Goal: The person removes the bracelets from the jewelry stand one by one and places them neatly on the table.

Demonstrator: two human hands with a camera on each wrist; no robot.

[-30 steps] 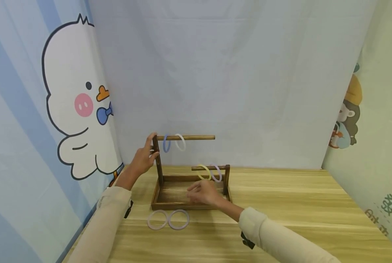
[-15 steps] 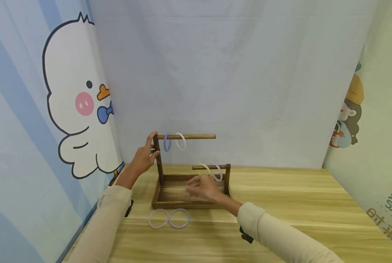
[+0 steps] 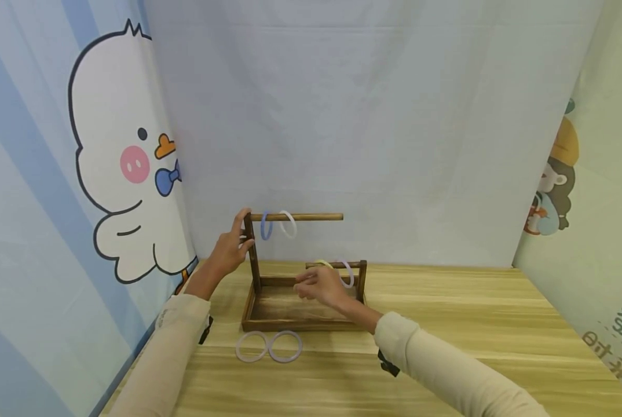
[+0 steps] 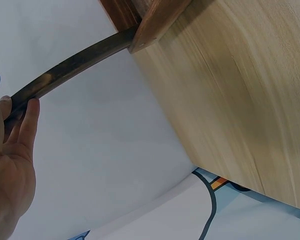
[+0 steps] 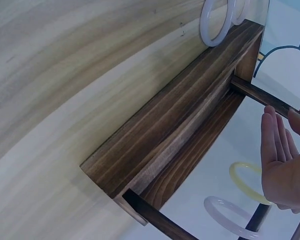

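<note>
Two hands are busy at a wooden rack (image 3: pixel 254 269): the left hand (image 3: pixel 227 253) pinches the top of its tall post, while the right hand (image 3: pixel 322 286) holds nothing, fingers extended, thumb apart. It partly blocks the head view of the yellow ring (image 3: pixel 325 263), which hangs with a lilac ring (image 3: pixel 352 275) on the lower bar (image 3: pixel 336 265). Blue (image 3: pixel 263 230) and white (image 3: pixel 295 226) rings hang on the upper bar (image 3: pixel 316 217). The tray (image 3: pixel 290 325) carries both posts. Before it, two pale rings (image 3: pixel 300 350) lie side by side on the table (image 3: pixel 446 336).
</note>
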